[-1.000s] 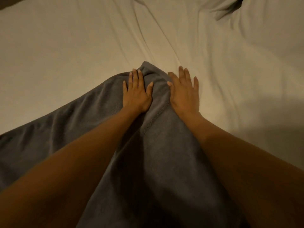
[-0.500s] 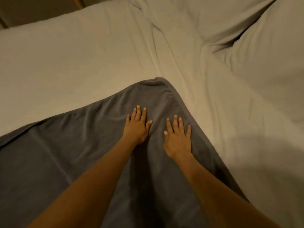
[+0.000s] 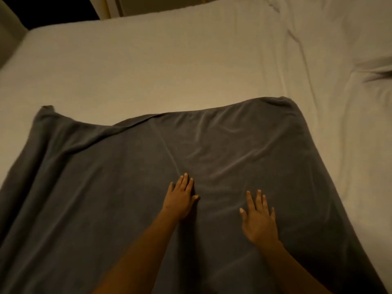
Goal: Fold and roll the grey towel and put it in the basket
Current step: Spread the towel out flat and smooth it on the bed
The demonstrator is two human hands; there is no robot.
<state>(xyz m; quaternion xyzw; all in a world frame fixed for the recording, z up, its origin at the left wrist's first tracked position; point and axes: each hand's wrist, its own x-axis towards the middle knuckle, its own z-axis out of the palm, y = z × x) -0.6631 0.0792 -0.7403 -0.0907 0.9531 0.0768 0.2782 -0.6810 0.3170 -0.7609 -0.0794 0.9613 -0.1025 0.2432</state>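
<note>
The grey towel (image 3: 118,187) lies spread wide over the bed, with creases near its far edge and a folded-over strip at the far left. My left hand (image 3: 180,198) rests flat on the towel near its middle, fingers straight. My right hand (image 3: 259,221) lies flat on the towel a little to the right and nearer to me, fingers spread. Neither hand grips the cloth. No basket is in view.
A white bed sheet (image 3: 159,66) covers the mattress beyond and to the right of the towel, wrinkled at the right (image 3: 373,73). The bed's far-left corner and a dark floor strip (image 3: 51,9) show at the top left.
Both hands have slid back from the towel's far corner toward me along the cloth. The view has pulled back, and the towel now lies flatter and wider.
</note>
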